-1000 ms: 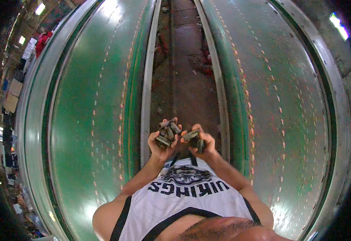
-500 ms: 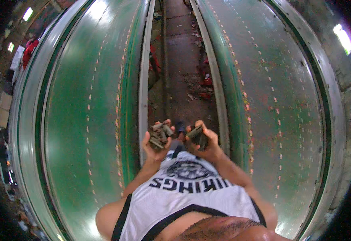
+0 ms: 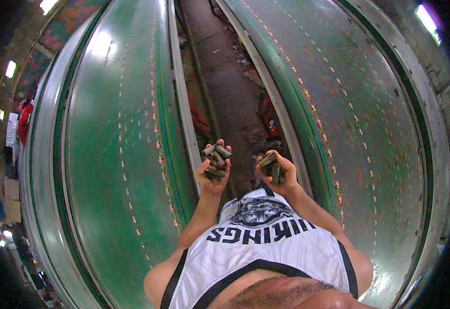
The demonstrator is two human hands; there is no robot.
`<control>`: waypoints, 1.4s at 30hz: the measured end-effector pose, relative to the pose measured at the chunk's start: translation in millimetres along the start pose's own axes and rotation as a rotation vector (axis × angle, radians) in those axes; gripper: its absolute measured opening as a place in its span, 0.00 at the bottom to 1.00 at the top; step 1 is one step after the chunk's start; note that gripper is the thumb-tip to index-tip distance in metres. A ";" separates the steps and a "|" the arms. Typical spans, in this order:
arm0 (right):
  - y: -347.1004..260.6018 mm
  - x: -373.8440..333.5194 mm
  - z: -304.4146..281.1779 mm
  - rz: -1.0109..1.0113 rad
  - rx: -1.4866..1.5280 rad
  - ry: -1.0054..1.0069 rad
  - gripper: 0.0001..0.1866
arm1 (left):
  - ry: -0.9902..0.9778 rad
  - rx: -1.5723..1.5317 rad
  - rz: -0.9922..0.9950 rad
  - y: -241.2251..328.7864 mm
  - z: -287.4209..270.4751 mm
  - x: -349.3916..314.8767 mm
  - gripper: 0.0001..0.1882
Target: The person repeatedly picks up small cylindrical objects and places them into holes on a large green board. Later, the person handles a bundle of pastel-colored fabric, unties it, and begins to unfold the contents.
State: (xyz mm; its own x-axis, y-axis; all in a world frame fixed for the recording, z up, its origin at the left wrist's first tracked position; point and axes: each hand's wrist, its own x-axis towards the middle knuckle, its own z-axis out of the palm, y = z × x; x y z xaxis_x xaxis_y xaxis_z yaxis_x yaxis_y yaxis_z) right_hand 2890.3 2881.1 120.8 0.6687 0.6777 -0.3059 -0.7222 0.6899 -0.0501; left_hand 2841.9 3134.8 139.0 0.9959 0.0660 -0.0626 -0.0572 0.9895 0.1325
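Observation:
My left hand (image 3: 210, 181) is cupped palm up, its fingers curled round a heap of short dark grey cylinders (image 3: 217, 154). Several of them lie crosswise over one another. To the right, my right hand (image 3: 288, 177) grips a smaller bunch of similar short cylinders (image 3: 276, 172), with the thumb and fingers bent round them. What the cylinders are made of, I cannot tell. Both hands are held apart in front of my body, above a narrow aisle.
A long green table (image 3: 101, 170) runs along my left, with rows of pale marks on its top. Another long table (image 3: 353, 134), green to greyish, lies on my right. Between their pale side rails is a dark floor (image 3: 225, 72) with scraps and red cloth (image 3: 198, 119) at the edges.
The view has turned, so the aisle now slants to the upper left. Both hands appear slightly higher and further right in the picture, still holding their cylinders.

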 end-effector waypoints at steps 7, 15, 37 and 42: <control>-81.0 152.7 21.6 0.097 -0.366 -0.171 0.24 | 0.170 0.023 -0.069 35.8 -22.1 182.3 0.27; -220.6 351.9 114.0 -0.196 -0.106 0.139 0.22 | 0.142 0.217 -0.193 90.0 19.9 406.8 0.26; -394.4 524.7 53.5 -0.930 -0.069 0.816 0.18 | -0.082 1.150 -1.095 -42.4 -67.6 1027.2 0.30; -394.5 563.3 40.5 -0.984 0.038 0.909 0.23 | -0.150 1.155 -1.064 -44.8 -96.9 1055.8 0.31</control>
State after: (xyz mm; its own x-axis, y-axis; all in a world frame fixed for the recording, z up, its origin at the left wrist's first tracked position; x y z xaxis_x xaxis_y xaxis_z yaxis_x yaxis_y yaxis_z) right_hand 3559.0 3000.9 6.7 0.5393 -0.4993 -0.6781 0.0030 0.8064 -0.5914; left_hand 3889.0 3172.6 -28.9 0.5448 -0.6504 -0.5293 0.6579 -0.0598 0.7507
